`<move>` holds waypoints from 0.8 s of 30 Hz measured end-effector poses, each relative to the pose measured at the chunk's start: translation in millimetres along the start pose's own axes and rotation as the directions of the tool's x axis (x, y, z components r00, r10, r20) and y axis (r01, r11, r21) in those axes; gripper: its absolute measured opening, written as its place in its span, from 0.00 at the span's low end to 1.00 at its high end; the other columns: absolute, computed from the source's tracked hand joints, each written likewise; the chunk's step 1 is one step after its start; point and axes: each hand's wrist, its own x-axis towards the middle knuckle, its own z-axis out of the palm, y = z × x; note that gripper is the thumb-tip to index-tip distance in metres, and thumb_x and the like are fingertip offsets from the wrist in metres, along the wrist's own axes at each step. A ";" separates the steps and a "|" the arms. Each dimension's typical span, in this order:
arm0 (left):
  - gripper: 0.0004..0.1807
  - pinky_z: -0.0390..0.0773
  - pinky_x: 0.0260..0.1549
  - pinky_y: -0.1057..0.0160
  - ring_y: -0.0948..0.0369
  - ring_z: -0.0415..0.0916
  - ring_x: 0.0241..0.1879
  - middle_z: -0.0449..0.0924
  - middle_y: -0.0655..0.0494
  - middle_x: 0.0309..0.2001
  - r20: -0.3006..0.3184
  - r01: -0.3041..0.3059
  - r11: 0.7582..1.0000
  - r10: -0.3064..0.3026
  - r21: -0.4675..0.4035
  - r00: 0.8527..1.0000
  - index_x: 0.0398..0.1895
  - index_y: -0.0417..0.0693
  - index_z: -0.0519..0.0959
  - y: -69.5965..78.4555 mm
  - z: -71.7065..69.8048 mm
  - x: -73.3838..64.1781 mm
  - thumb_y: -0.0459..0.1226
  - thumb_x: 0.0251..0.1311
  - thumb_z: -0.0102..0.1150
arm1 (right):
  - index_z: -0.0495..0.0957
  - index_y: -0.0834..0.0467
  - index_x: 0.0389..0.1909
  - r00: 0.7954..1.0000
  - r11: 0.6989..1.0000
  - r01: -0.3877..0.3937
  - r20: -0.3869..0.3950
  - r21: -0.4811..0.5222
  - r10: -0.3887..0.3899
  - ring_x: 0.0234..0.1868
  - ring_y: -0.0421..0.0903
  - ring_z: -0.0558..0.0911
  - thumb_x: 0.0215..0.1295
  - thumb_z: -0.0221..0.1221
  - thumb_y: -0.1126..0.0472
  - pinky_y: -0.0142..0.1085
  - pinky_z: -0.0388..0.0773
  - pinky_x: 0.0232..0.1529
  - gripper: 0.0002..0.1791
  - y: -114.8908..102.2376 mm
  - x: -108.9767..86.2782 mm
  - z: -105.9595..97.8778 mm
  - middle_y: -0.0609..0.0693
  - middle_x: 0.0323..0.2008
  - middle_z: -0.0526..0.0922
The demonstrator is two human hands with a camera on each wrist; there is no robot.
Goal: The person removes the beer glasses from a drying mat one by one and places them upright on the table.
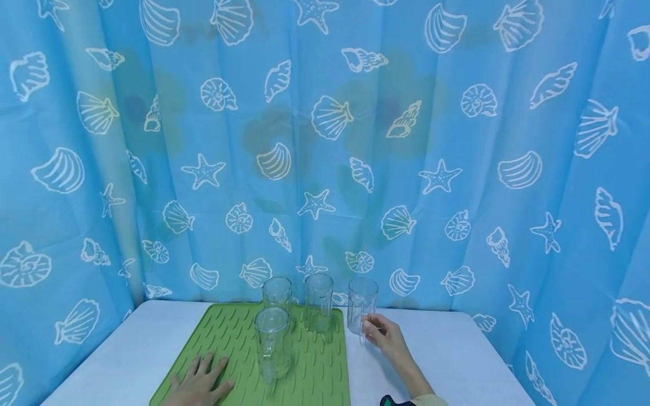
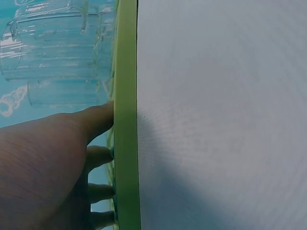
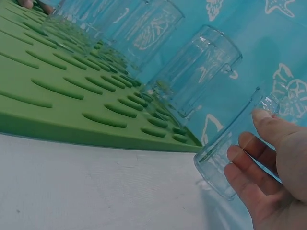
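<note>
Several clear glass mugs are in view. My right hand [image 1: 388, 338] grips a mug [image 1: 363, 299] on the white tabletop, just off the right edge of the green ribbed mat [image 1: 231, 332]. In the right wrist view the thumb lies high on that mug [image 3: 218, 163], with the other fingers lower down at its side. On the mat stand a front mug [image 1: 273, 344], one behind it [image 1: 277, 286] and one at the back right [image 1: 319, 304]. My left hand [image 1: 199, 384] rests on the mat's left part, fingers spread, holding nothing.
The white table [image 1: 426, 361] reaches out on both sides of the mat. A blue curtain [image 1: 325, 169] with white shell and starfish prints hangs close behind the table and along its sides.
</note>
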 end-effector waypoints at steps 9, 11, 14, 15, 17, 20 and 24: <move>0.45 0.39 0.56 0.08 0.24 0.47 0.68 0.57 0.30 0.70 -0.026 -0.019 1.000 0.019 0.020 0.999 0.71 0.44 0.66 2.7 -1.6 -4.0 0.67 0.61 0.49 | 0.76 0.66 0.57 0.998 0.998 -0.064 0.007 -0.009 0.065 0.51 0.50 0.82 0.73 0.57 0.55 0.46 0.91 0.56 0.21 1.1 0.3 0.7 0.61 0.50 0.81; 0.45 0.39 0.57 0.08 0.24 0.47 0.69 0.57 0.30 0.71 -0.027 -0.015 1.000 0.016 0.021 1.000 0.71 0.44 0.66 2.8 -1.6 -4.6 0.67 0.61 0.49 | 0.76 0.67 0.57 0.998 0.998 -0.065 -0.003 -0.013 0.065 0.51 0.50 0.83 0.72 0.57 0.54 0.45 0.92 0.55 0.22 -0.4 -2.3 1.5 0.62 0.51 0.81; 0.46 0.39 0.57 0.08 0.24 0.47 0.69 0.57 0.30 0.71 -0.030 -0.009 0.999 0.010 0.031 1.000 0.71 0.45 0.66 2.9 -1.6 -5.3 0.68 0.61 0.48 | 0.77 0.67 0.56 0.998 0.998 -0.060 -0.031 -0.023 0.059 0.50 0.51 0.84 0.71 0.59 0.55 0.43 0.93 0.52 0.22 -2.8 -5.3 3.4 0.62 0.50 0.82; 0.46 0.39 0.57 0.08 0.24 0.47 0.69 0.57 0.30 0.71 -0.031 -0.007 0.999 0.008 0.033 1.000 0.71 0.45 0.66 3.1 -1.7 -5.5 0.68 0.60 0.48 | 0.78 0.66 0.55 0.998 0.998 -0.055 -0.045 -0.027 0.054 0.49 0.51 0.84 0.70 0.60 0.55 0.42 0.93 0.51 0.21 -3.1 -5.9 4.0 0.62 0.50 0.83; 0.46 0.39 0.57 0.08 0.25 0.47 0.69 0.57 0.31 0.71 -0.033 -0.005 0.999 0.006 0.033 0.999 0.71 0.45 0.66 3.3 -1.8 -5.5 0.68 0.60 0.48 | 0.79 0.66 0.54 0.997 0.998 -0.047 -0.071 -0.040 0.044 0.48 0.50 0.85 0.69 0.60 0.55 0.40 0.94 0.49 0.21 -3.9 -7.3 5.4 0.62 0.49 0.84; 0.46 0.39 0.57 0.08 0.25 0.47 0.69 0.56 0.31 0.71 -0.037 -0.008 1.000 0.009 0.030 0.999 0.71 0.46 0.66 3.8 -1.6 -5.7 0.68 0.61 0.48 | 0.80 0.65 0.52 0.992 0.997 -0.054 -0.114 -0.057 0.048 0.47 0.49 0.85 0.68 0.62 0.56 0.37 0.94 0.46 0.19 -5.2 -9.8 7.5 0.61 0.48 0.85; 0.45 0.39 0.57 0.08 0.25 0.46 0.70 0.56 0.32 0.72 -0.041 -0.006 1.000 0.007 0.023 0.999 0.72 0.46 0.65 4.9 -1.4 -5.7 0.67 0.61 0.49 | 0.80 0.66 0.50 0.985 0.994 -0.087 -0.154 -0.073 0.075 0.42 0.46 0.85 0.67 0.62 0.59 0.34 0.95 0.42 0.16 -8.3 -13.0 10.2 0.61 0.45 0.84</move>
